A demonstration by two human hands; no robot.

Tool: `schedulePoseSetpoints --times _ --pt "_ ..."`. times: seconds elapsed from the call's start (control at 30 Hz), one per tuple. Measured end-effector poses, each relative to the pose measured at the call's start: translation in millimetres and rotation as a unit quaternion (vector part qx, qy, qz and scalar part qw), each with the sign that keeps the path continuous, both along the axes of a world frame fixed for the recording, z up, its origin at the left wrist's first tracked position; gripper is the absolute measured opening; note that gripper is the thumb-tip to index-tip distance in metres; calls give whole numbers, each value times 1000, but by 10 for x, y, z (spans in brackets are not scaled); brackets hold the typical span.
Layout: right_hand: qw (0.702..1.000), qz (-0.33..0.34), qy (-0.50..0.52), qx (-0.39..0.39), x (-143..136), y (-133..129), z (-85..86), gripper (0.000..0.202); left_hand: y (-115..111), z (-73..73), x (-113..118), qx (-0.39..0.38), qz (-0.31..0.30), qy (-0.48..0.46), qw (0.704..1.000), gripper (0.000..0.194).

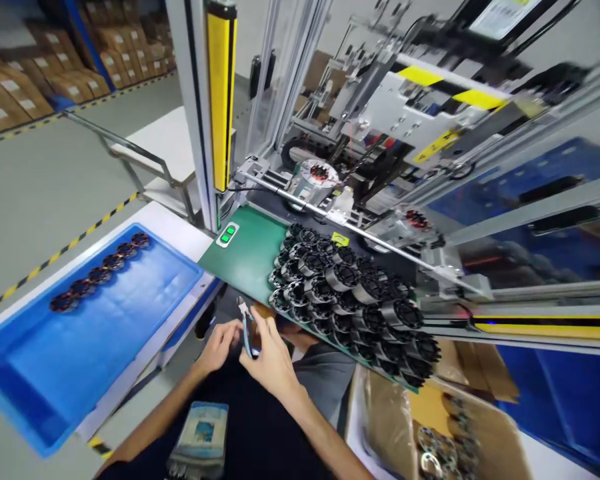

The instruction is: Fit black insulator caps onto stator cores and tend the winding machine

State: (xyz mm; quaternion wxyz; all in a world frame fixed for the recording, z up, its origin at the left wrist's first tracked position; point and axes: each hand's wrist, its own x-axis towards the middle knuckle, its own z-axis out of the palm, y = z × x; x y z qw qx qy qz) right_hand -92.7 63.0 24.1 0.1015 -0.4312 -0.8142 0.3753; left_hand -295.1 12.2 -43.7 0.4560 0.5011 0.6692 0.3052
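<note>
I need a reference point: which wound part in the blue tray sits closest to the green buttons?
The end part at the row's upper right; the other five trail down-left, farther from the green buttons.

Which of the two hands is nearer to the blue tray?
Left. The left hand is to the right of the blue tray, apart from it; the right hand, holding the pliers, is farther right.
</note>
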Motion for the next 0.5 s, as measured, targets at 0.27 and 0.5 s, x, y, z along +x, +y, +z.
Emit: schedulePoseSetpoints --times 0.27,0.5 --pt "993 94 55 -47 -524 -250 -214 114 -552 115 -721 -15 84 24 996 50" --pt "988 99 62 -105 -182 -46 -19 81 -382 73 -1992 -124 229 122 958 38"
